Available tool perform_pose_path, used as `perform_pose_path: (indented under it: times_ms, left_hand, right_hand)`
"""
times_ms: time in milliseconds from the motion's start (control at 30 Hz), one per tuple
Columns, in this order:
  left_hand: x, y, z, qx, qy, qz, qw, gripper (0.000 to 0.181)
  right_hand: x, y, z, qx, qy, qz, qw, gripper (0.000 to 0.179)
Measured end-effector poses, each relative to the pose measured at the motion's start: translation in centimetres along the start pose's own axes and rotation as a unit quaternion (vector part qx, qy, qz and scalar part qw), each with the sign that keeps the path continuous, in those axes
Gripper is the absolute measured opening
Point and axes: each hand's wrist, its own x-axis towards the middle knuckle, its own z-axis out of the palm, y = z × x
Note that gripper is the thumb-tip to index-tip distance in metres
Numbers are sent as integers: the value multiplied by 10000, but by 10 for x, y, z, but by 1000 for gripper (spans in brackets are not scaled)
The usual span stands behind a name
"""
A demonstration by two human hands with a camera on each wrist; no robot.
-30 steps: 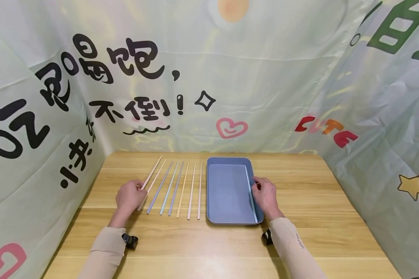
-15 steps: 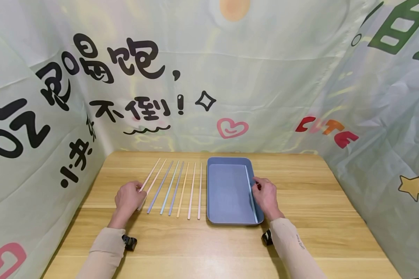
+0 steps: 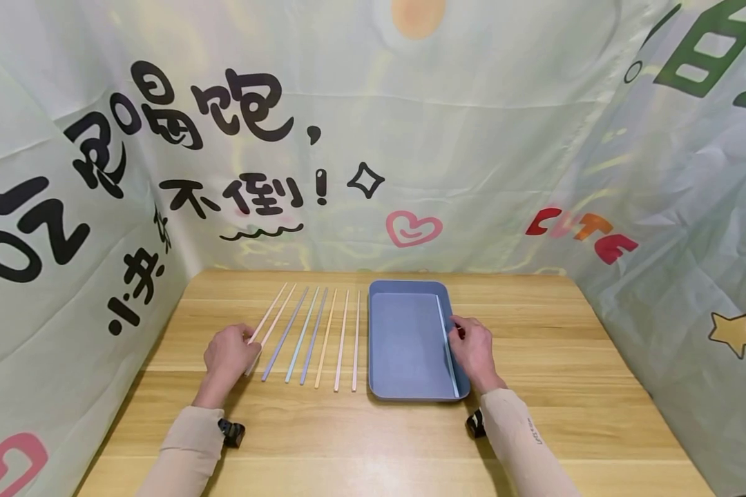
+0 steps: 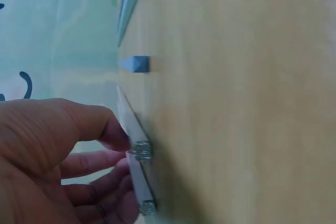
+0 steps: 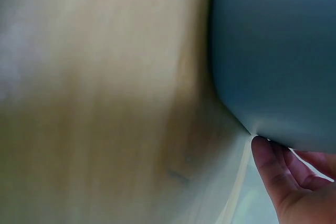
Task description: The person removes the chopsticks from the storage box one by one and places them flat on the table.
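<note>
In the head view, my left hand (image 3: 230, 352) is at the two leftmost pink chopsticks (image 3: 269, 312), which lean side by side on the table. The left wrist view has the thumb against the end of one pink chopstick (image 4: 134, 127), with the fingers curled beside the other pink chopstick (image 4: 140, 184). Their square ends look glittery. My right hand (image 3: 472, 348) pinches the right rim of a blue-grey tray (image 3: 404, 286). A single light blue chopstick (image 3: 446, 342) lies in the tray along its right wall. In the right wrist view, fingertips touch the tray's edge (image 5: 294, 140).
Between the left hand and the tray lie several chopsticks in a row: purple (image 3: 284, 336), light blue (image 3: 301, 336), yellow (image 3: 325, 338) and pink (image 3: 356, 338) among them. The wooden table (image 3: 323, 442) is bounded by printed cloth walls (image 3: 485, 159).
The leftmost pink chopstick's far end has dropped slightly. My left hand has shifted a little; the right hand and tray stay in place.
</note>
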Motion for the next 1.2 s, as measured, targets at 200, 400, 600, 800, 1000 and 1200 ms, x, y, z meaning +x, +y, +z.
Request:
perform_pose_path:
  times_ms: [200, 400, 600, 800, 1000, 1200]
  left_hand:
    - [1, 19, -6, -228, 64, -66, 9997, 44]
    - [3, 52, -1, -763, 593, 420, 9944, 42]
    - [5, 85, 10, -1108, 807, 734, 9878, 38]
    - [-1, 108, 23, -1383, 690, 1023, 9827, 34]
    - [-7, 130, 35, -1626, 527, 1323, 9764, 32]
    - [-11, 150, 45, -1630, 583, 1583, 9721, 28]
  right_hand:
    - [1, 0, -1, -41, -19, 4, 10000, 33]
    - [0, -2, -2, 4, -54, 68, 10000, 33]
    - [0, -3, -2, 1, -137, 159, 9998, 34]
    - [0, -3, -2, -49, -122, 83, 9999, 34]
    - [0, -3, -2, -29, -73, 71, 9999, 33]
    - [1, -4, -1, -31, -103, 94, 9999, 34]
